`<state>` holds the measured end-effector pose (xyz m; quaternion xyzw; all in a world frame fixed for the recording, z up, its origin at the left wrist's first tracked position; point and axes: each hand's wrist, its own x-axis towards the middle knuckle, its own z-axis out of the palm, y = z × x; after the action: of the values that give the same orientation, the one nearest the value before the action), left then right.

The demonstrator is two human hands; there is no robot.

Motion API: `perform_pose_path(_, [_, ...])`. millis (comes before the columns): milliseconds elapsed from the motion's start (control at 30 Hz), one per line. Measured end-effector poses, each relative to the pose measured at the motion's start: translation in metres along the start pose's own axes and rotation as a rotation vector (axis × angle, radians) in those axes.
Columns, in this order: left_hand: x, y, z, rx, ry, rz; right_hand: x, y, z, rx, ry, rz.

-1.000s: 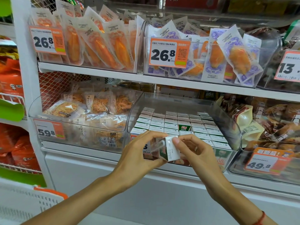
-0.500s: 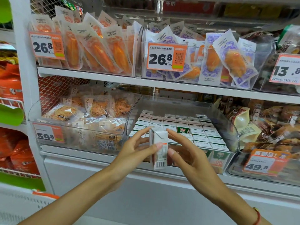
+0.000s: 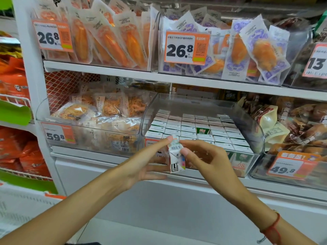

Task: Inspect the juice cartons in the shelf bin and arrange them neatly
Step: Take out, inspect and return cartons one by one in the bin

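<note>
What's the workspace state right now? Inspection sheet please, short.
Surface: white shelf, clear bins on it.
Job's things: one juice carton held in front of the clear bin; rows of cartons packed inside, one gap showing a green face.
Clutter: nothing seen.
Grippers: left hand and right hand both pinch the carton.
Cables: nothing seen.
Surroundings: snack packs, orange price tags.

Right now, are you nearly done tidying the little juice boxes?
Partly. Most small white-topped juice cartons already stand in tidy rows in the clear plastic shelf bin. One small white carton with a barcode is out for checking, pinched between the left hand and right hand. It still needs putting back, and one green-faced carton sits differently from its neighbours.
</note>
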<state>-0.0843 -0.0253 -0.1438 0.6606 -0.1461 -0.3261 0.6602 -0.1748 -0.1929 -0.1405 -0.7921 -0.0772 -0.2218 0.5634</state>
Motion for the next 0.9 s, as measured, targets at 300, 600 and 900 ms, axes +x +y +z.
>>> perform_pose_path(300, [0.002, 0.000, 0.004, 0.003, -0.040, -0.111, 0.004, -0.001, -0.001, 0.139, 0.062, 0.220])
perform_pose_path(600, [0.005, -0.003, 0.008, -0.079, 0.108, 0.068, 0.007, 0.005, -0.007, 0.164, -0.141, 0.518])
perform_pose_path(900, [-0.007, 0.007, 0.016, 0.090, 0.127, 0.274, 0.001, 0.002, -0.008, 0.087, 0.116, 0.318])
